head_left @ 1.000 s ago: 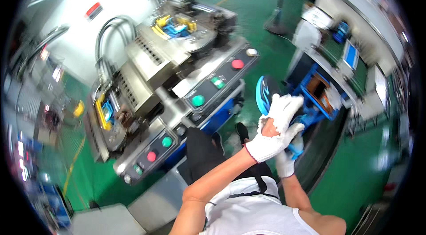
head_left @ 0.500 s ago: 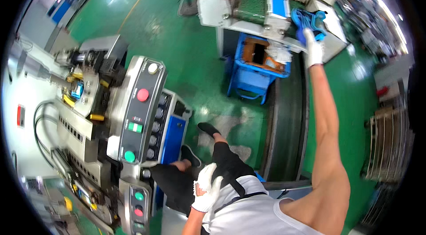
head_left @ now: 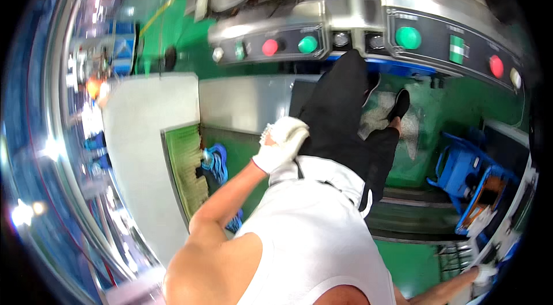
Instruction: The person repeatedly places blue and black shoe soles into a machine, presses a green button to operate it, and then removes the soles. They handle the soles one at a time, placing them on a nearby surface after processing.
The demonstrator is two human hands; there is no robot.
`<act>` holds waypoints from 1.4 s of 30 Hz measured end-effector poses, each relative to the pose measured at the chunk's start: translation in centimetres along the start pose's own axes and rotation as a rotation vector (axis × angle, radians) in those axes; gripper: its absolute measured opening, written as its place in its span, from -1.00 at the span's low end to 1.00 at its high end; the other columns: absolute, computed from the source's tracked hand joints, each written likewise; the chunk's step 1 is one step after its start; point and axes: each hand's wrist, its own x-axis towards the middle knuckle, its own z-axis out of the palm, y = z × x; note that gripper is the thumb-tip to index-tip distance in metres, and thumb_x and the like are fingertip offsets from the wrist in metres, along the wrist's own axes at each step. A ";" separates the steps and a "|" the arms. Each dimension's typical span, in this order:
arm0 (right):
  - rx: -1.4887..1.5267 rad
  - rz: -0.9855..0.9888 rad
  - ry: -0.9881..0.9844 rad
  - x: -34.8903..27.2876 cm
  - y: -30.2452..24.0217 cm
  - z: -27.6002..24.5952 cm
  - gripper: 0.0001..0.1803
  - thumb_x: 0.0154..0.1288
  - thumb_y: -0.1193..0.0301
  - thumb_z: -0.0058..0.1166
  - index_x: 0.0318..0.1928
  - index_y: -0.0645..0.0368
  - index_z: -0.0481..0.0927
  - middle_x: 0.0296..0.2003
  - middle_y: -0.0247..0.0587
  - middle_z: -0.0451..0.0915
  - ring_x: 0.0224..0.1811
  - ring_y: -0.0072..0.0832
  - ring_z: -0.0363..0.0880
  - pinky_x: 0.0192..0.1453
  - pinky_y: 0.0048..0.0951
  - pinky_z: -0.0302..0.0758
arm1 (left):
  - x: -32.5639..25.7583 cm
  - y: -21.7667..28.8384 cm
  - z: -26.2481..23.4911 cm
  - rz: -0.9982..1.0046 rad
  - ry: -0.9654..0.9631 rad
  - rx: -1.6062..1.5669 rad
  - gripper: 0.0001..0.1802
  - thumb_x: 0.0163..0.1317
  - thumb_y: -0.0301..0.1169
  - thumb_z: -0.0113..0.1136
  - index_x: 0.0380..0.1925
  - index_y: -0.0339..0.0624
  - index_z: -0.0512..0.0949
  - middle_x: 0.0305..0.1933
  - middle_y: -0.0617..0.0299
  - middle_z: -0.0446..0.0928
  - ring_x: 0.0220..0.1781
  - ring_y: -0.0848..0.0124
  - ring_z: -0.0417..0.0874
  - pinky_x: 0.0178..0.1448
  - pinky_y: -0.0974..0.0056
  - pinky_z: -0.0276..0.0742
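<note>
My left hand (head_left: 282, 142), in a white glove, is at my waist beside the black shorts (head_left: 340, 115). Its fingers are loosely bent, and no object shows in it. Far out at the lower right, my right hand (head_left: 487, 273) is also gloved in white, with the arm stretched out. It is small and blurred beside the dark conveyor edge, so its fingers and anything in them cannot be made out. Left of my left forearm lie blue looped pieces (head_left: 215, 162), next to a green bristly strip (head_left: 187, 169).
Machine panels with coloured buttons, one on the left (head_left: 271, 46) and one on the right (head_left: 452, 46), span the front. A pale tabletop (head_left: 144, 149) lies at left. A blue cart (head_left: 458, 169) with an open box on top stands at right, near a dark channel (head_left: 409, 218).
My view has swung to the left, so the machine panels now lie ahead and the cart at right. My right hand, earlier at blue pieces on the conveyor, now appears at the lower right rim.
</note>
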 end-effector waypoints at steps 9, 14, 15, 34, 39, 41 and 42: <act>0.785 0.308 -1.177 -37.9 -30.5 1.4 -0.33 0.56 0.24 0.24 0.48 0.34 0.36 0.23 0.01 0.60 0.16 -0.26 0.67 0.18 -0.27 0.67 | -22.8 -23.5 -13.7 -1.156 0.514 0.484 -0.33 0.51 0.22 -0.04 -0.06 -0.19 0.72 0.00 -0.17 0.73 0.06 -0.18 0.73 0.15 -0.18 0.59; 0.720 -0.116 -1.484 -39.3 -45.2 -3.6 -0.27 0.60 0.25 0.22 0.59 0.27 0.26 0.51 -0.02 0.35 0.43 -0.23 0.47 0.40 -0.22 0.62 | -32.3 -29.4 -19.3 -1.340 0.837 -0.246 -0.47 0.52 0.03 0.20 0.20 -0.18 0.57 -0.27 0.12 0.66 -0.27 0.32 0.73 -0.21 0.19 0.72; 0.674 -0.236 -1.476 -38.5 -47.1 -4.4 -0.28 0.60 0.25 0.22 0.58 0.27 0.26 0.52 -0.04 0.34 0.44 -0.24 0.46 0.40 -0.23 0.61 | -33.4 -30.0 -18.3 -1.383 0.797 -0.199 -0.41 0.49 0.05 0.25 0.24 -0.19 0.54 -0.18 0.08 0.67 -0.23 0.28 0.73 -0.20 0.17 0.73; 0.783 -1.466 -1.947 -58.3 -72.8 -27.3 -0.36 0.37 0.43 0.34 0.41 0.32 0.47 0.38 0.18 0.53 0.27 -0.06 0.70 0.32 -0.18 0.66 | -21.1 -26.4 -1.6 -0.717 0.966 0.064 -0.74 0.58 -0.38 0.06 0.14 -0.20 0.58 0.10 -0.11 0.57 0.14 -0.08 0.64 0.26 -0.02 0.56; 0.899 -1.747 -1.847 -62.3 -72.4 -29.2 -0.35 0.35 0.32 0.40 0.37 0.28 0.51 0.40 0.15 0.50 0.38 -0.04 0.61 0.39 -0.19 0.62 | -17.1 -24.9 -3.3 -0.698 0.898 -0.011 -0.77 0.60 -0.39 0.01 0.05 -0.17 0.61 -0.01 0.01 0.61 -0.04 0.00 0.69 0.12 0.03 0.60; 0.954 -1.754 -1.853 -62.5 -72.2 -30.1 -0.31 0.37 0.22 0.39 0.40 0.26 0.50 0.43 0.14 0.49 0.46 0.01 0.52 0.49 -0.12 0.50 | -16.7 -24.7 -5.3 -0.661 0.876 -0.014 -0.68 0.63 -0.30 -0.05 -0.01 -0.22 0.66 -0.05 0.03 0.65 -0.07 0.08 0.70 0.09 0.08 0.60; 0.987 -1.675 -1.924 -62.4 -72.3 -30.6 -0.29 0.37 0.17 0.38 0.41 0.25 0.50 0.43 0.12 0.49 0.47 0.00 0.51 0.49 -0.12 0.48 | -16.4 -24.3 -6.0 -0.677 0.862 -0.055 -0.65 0.64 -0.28 -0.07 -0.01 -0.24 0.67 -0.05 0.03 0.67 -0.07 0.11 0.70 0.09 0.09 0.60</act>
